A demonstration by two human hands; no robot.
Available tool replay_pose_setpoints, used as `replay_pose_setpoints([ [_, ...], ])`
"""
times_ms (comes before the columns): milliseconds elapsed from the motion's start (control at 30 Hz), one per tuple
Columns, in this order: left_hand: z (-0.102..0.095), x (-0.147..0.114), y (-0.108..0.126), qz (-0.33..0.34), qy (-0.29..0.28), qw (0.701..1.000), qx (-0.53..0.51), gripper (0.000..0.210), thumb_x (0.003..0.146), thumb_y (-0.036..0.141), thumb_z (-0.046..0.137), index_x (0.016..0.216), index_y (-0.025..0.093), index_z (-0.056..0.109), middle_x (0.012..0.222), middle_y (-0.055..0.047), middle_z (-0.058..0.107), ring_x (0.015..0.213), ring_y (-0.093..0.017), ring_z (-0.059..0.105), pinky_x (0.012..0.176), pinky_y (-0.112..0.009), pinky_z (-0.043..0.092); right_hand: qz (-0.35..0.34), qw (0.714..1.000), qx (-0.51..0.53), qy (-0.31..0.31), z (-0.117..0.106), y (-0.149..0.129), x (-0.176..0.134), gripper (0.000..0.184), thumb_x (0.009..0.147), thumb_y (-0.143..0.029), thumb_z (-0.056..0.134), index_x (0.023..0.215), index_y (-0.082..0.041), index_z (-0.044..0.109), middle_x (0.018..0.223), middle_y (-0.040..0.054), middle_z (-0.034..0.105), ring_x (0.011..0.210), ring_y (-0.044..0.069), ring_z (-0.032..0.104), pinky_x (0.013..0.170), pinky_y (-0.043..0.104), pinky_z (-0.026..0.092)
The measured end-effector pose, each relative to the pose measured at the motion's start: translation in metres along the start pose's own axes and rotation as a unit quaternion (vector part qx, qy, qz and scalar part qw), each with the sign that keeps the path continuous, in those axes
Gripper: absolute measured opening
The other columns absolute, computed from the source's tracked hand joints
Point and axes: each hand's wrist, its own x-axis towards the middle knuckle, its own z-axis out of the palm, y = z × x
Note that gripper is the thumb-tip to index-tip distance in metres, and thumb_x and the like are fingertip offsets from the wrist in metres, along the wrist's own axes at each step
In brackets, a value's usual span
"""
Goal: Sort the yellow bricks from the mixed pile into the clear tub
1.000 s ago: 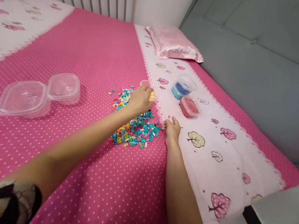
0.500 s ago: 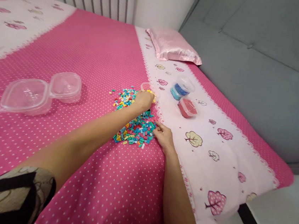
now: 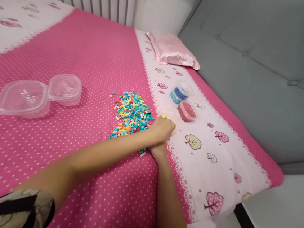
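A loose pile of small multicoloured building bricks [image 3: 134,110] lies on the bed in front of me. At its right side my left hand [image 3: 164,129] is closed on a small clear plastic container [image 3: 170,113]. A few yellow bricks [image 3: 165,117] show at the container, just past my knuckles. My left forearm crosses over my right hand [image 3: 158,150], which rests at the pile's near right edge. Its fingers are mostly hidden under my left wrist, so what they touch does not show.
Two clear lidded containers [image 3: 23,97] stand on the left. To the right, stacked tubs of blue bricks [image 3: 180,92] stand beside a tub of red bricks [image 3: 187,111]. A pink pillow [image 3: 172,50] lies farther back, near the grey headboard [image 3: 254,66].
My left hand has moved right and nearer with the clear container, from the pile's far edge to beside my right hand. My right hand's fingers are now covered by my left arm.
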Motion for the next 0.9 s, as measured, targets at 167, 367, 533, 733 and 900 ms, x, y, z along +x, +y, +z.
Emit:
replay_pose_setpoints([
  [167,-0.031,-0.048,-0.014,0.018,0.095,0.984,-0.148,0.021,0.083,0.026,0.056,0.099,0.018,0.066,0.108,-0.008,0.068,0.101,-0.02,0.061,0.091,-0.033,0.044,0.013,0.998,0.052,0.023,-0.004,0.006,0.0,0.036,0.069,-0.037,0.06,0.102,-0.021,0.062,0.094,0.006,0.066,0.084,0.02,0.062,0.074,0.034,0.053],
  [367,-0.042,-0.121,-0.042,-0.316,0.188,0.737,-0.567,0.023,0.086,0.028,0.05,0.075,0.013,0.062,0.063,-0.001,0.061,0.048,-0.008,0.053,0.042,-0.017,0.036,0.024,0.99,0.133,0.034,-0.003,-0.01,-0.007,0.028,0.069,-0.031,0.062,0.094,-0.019,0.063,0.07,-0.0027,0.058,0.054,0.009,0.05,0.051,0.022,0.044],
  [533,-0.038,-0.134,-0.037,-0.436,0.011,0.56,-0.704,0.034,0.094,0.018,0.034,0.074,0.01,0.06,0.058,-0.004,0.059,0.037,-0.006,0.05,0.029,-0.012,0.023,-0.112,0.992,0.028,-0.046,0.002,-0.057,-0.023,0.017,0.074,-0.019,0.06,0.09,-0.021,0.065,0.082,0.0009,0.064,0.069,0.012,0.059,0.067,0.027,0.05],
  [733,-0.062,-0.129,-0.052,-0.442,-0.047,0.472,-0.761,0.039,0.096,0.02,0.029,0.071,0.011,0.058,0.05,0.001,0.049,0.031,-0.002,0.036,0.026,-0.01,0.018,-0.162,0.977,-0.061,-0.12,0.004,-0.091,-0.016,0.02,0.076,-0.023,0.066,0.096,-0.023,0.066,0.097,0.0019,0.07,0.093,0.018,0.063,0.086,0.035,0.048],
  [900,-0.087,-0.128,-0.088,-0.411,0.109,0.56,-0.711,0.034,0.093,0.021,0.037,0.062,0.016,0.048,0.046,0.007,0.033,0.032,-0.002,0.024,0.029,-0.012,0.015,-0.169,0.969,-0.138,-0.12,0.023,-0.08,0.012,0.016,0.08,-0.021,0.065,0.095,-0.024,0.069,0.095,0.0007,0.072,0.091,0.017,0.063,0.085,0.036,0.047],
])
